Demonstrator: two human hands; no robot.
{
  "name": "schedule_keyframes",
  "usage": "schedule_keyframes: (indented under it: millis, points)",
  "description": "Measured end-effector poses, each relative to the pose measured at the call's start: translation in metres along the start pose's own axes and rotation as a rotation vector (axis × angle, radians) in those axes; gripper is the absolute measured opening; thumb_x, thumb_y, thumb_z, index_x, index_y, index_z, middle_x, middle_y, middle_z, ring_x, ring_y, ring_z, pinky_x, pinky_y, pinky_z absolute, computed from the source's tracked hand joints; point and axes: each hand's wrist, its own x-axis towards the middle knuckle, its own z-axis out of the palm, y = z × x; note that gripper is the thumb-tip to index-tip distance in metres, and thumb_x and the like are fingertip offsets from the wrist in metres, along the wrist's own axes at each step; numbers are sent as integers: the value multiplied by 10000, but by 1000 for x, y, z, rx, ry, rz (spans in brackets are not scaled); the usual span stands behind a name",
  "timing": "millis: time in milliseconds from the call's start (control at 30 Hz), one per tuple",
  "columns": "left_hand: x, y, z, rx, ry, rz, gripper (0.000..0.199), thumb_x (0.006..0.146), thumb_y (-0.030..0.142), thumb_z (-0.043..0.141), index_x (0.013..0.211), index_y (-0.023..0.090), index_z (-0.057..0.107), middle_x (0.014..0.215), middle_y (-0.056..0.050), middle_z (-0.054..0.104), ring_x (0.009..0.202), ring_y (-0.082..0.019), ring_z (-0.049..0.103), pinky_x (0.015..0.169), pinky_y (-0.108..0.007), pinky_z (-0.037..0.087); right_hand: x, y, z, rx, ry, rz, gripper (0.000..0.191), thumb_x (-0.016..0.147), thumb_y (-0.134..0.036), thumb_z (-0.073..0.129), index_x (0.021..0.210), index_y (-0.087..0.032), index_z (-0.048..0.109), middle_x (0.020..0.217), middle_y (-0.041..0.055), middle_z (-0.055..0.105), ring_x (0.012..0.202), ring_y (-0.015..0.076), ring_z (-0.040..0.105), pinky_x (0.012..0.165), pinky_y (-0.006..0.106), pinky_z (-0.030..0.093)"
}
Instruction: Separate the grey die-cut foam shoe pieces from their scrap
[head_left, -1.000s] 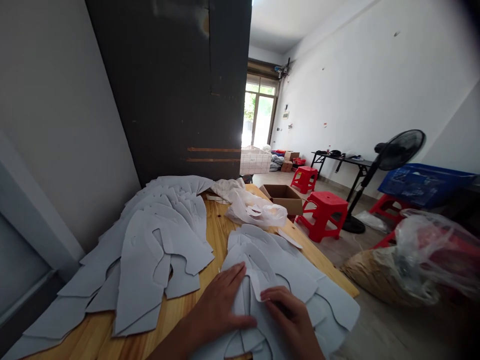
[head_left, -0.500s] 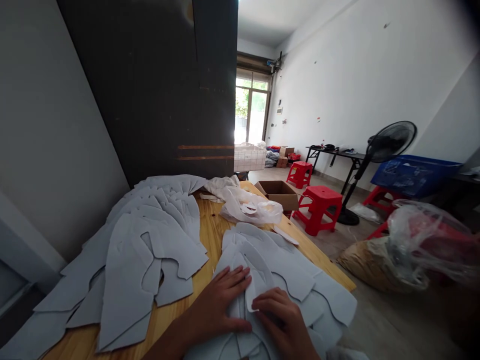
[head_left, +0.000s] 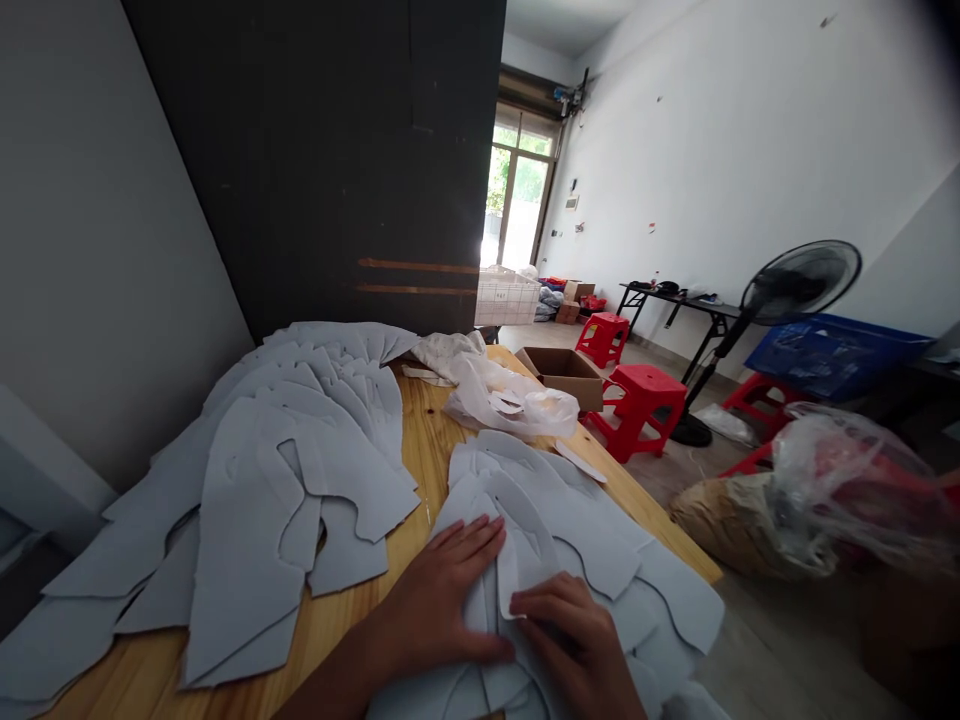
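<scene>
My left hand [head_left: 444, 590] lies flat, fingers stretched out, on a pile of white cut-out pieces [head_left: 604, 540] that look like thin foam or card. Close by on its right, my right hand [head_left: 577, 635] has curled fingers pinching the near end of a narrow, curved white strip [head_left: 513, 560]. The strip lies along the top piece of this pile. Below the hands, overlapping pieces with curved edges run out of the frame. A larger fanned stack of similar white pieces [head_left: 244, 530] spreads over the table to the left.
The wooden table [head_left: 427, 440] carries a thin plastic bag [head_left: 510, 395] at its far end. Beyond stand a cardboard box [head_left: 562, 375], red stools [head_left: 645, 405], a fan [head_left: 806, 280] and a blue crate [head_left: 840, 350]. A plastic-topped sack [head_left: 750, 525] sits right of the table. A dark panel [head_left: 322, 180] rises behind.
The camera view has tilted and shifted slightly. Both hands keep almost the same place on the pile, the right one still at the end of the strip.
</scene>
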Motion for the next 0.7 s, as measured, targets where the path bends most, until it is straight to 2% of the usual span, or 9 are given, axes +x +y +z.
schedule_keyframes:
  millis: [233,500,700]
  points:
    - [-1,0,2,12,13,4,1124,738,668,848,1657,337,292,1745,-43,265,1597,-366,302,1326,-579,239,-1,1,-1,-63,-65,-33,174,993,-206,664,1044,-304,799,963,21,825,851,232,738,804,374,508]
    - [-1,0,1,22,13,27,953,778,798,733,1597,439,405,1748,-2,276,1603,-363,290,1319,-589,241,-2,2,-2,-106,-111,-40,150,972,-198,687,1000,-295,798,985,26,828,868,237,729,812,390,507]
    - [-1,1,-1,6,18,20,987,748,734,809,1598,443,402,1746,-1,278,1593,-378,309,1317,-599,242,-2,0,-3,-111,-133,-35,168,975,-207,684,1014,-314,806,981,28,827,869,247,722,815,400,509]
